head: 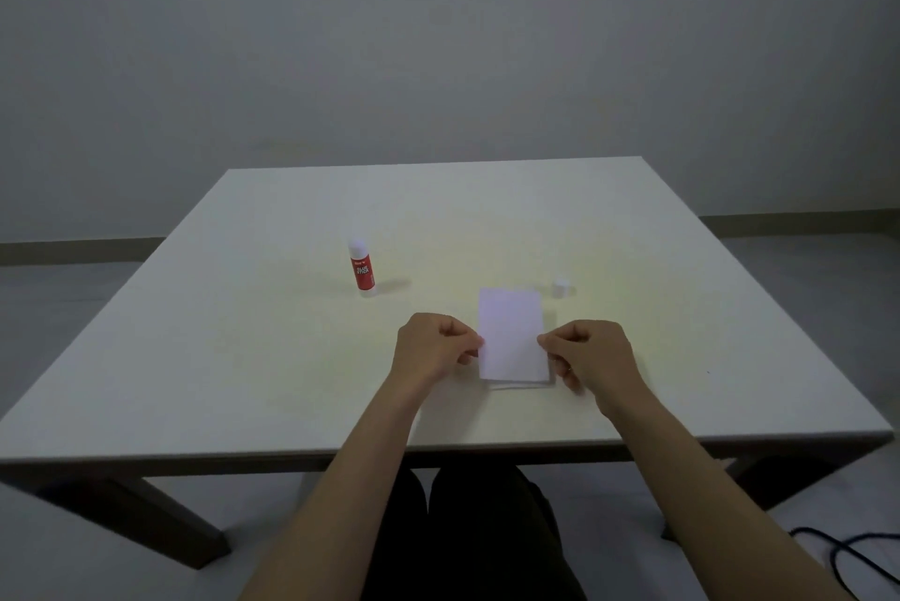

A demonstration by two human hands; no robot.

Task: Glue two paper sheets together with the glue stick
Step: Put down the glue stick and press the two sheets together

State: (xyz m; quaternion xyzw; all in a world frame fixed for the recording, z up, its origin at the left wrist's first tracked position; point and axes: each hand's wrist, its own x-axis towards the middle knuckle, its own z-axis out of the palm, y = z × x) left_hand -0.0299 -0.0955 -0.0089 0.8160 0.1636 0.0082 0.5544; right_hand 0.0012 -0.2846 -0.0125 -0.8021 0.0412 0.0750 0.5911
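Observation:
A small white paper sheet (511,332) is held just over a second white sheet (521,387), whose near edge peeks out underneath on the table. My left hand (433,347) pinches the top sheet's left edge. My right hand (591,357) pinches its right edge. The red glue stick (362,270) stands upright to the far left of the paper, with its white tip uncovered. Its white cap (560,287) stands apart, just beyond the paper's far right corner.
The white table (243,357) has its near edge close to my lap. A dark cable (847,556) lies on the floor at the lower right. A grey wall stands behind the table.

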